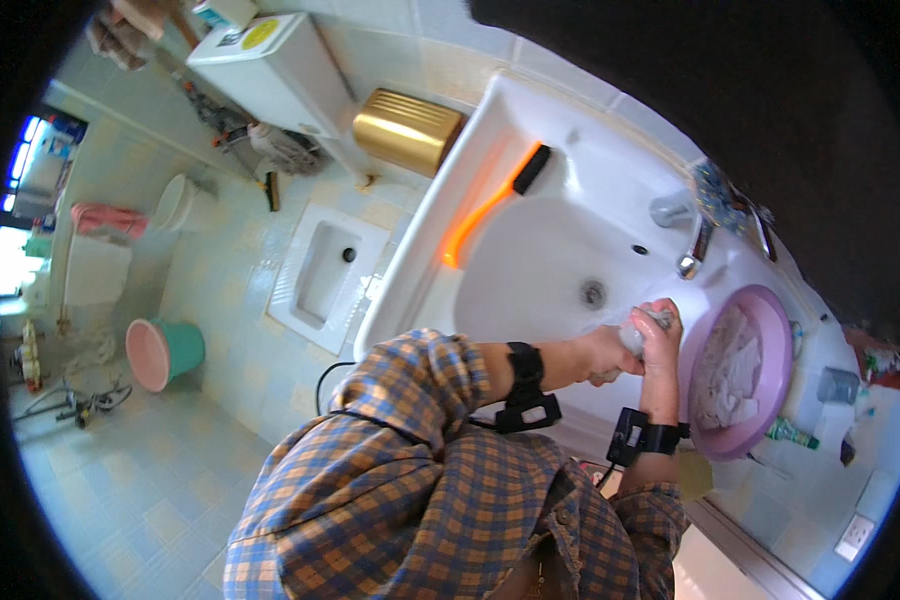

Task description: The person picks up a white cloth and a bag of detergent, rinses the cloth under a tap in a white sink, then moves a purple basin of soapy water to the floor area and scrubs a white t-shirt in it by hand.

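Both of my hands grip a wad of wet, whitish cloth (633, 340) over the near right side of the white sink basin (525, 255). My left hand (606, 355) is wrapped around its lower part. At the upper end, my right hand (661, 334) is closed on it, fingers bent over the cloth. Much of the wad is hidden by my fingers. Close to my right hand stands a purple plastic basin (774, 360) with crumpled whitish and grey cloths (731, 375) inside. The chrome faucet (688, 264) is just beyond my hands.
An orange-handled brush (487, 210) with black bristles lies along the sink's left ledge. A blue patterned cloth (716, 201) hangs by the faucet. On the floor to the left are a squat toilet (326, 277) and a green bucket with a pink inside (169, 352). A mop (285, 146) leans behind.
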`<state>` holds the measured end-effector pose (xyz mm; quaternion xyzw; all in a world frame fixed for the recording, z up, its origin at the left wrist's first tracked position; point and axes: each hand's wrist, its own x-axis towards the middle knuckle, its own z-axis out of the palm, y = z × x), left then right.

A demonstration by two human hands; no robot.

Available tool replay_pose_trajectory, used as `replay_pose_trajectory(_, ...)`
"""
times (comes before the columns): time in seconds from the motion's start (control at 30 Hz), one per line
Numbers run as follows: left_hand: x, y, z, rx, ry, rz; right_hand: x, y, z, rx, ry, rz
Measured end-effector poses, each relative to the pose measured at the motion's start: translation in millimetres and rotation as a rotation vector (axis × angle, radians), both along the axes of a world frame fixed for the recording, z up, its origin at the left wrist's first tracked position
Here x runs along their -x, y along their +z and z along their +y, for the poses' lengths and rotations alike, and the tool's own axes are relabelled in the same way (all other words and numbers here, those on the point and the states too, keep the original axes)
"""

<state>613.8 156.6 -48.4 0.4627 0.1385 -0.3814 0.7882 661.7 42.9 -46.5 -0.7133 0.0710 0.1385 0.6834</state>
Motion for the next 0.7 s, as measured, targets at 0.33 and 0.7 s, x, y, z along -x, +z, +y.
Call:
replay_pose_trajectory(0.33,7,-25,-11,-0.62,0.023,-0.441,2,-23,14,0.476,0.011,-0.135)
replay_pose_trajectory(0.7,22,-37,-4,-0.695,0.213,-0.456,7,-25,41,0.801,0.053,-0.283)
